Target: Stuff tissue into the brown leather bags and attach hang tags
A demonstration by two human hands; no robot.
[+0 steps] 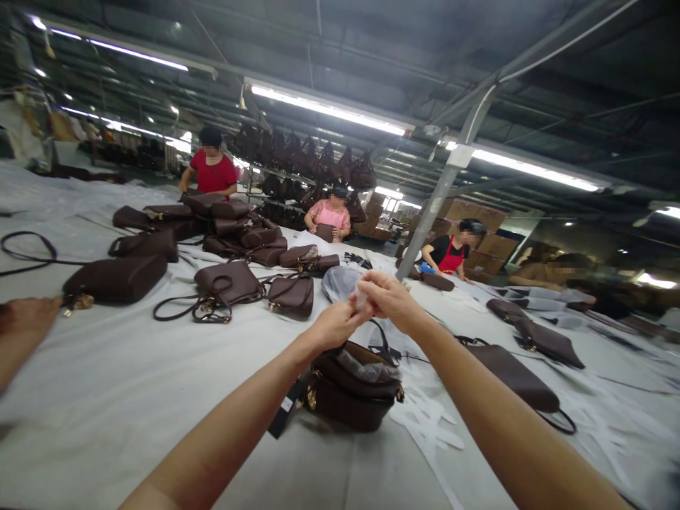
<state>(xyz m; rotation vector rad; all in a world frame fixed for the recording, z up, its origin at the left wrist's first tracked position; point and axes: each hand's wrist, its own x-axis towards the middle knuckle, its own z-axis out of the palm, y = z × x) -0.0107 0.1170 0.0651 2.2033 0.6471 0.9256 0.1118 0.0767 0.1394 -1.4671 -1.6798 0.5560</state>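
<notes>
My left hand (340,324) and my right hand (392,299) are closed together above an open dark brown handbag (353,404). Pinched between my fingers is a crumpled piece of clear plastic film (363,297). A puffed-out clear plastic sheet (338,282) shows just behind my hands; whether it is the same piece I cannot tell. The handbag stands upright, its top open, with clear plastic (366,370) inside and gold fittings at its sides. A black tag (281,411) hangs at its left. Its raised handle (383,336) is partly hidden by my hands.
Several brown handbags (228,283) lie at left and centre, others (510,375) at right. White paper strips (430,425) lie right of my bag. Another person's hand (32,315) reaches in at left. Co-workers (212,170) stand across the white-covered table (212,382); a post (435,205) rises behind.
</notes>
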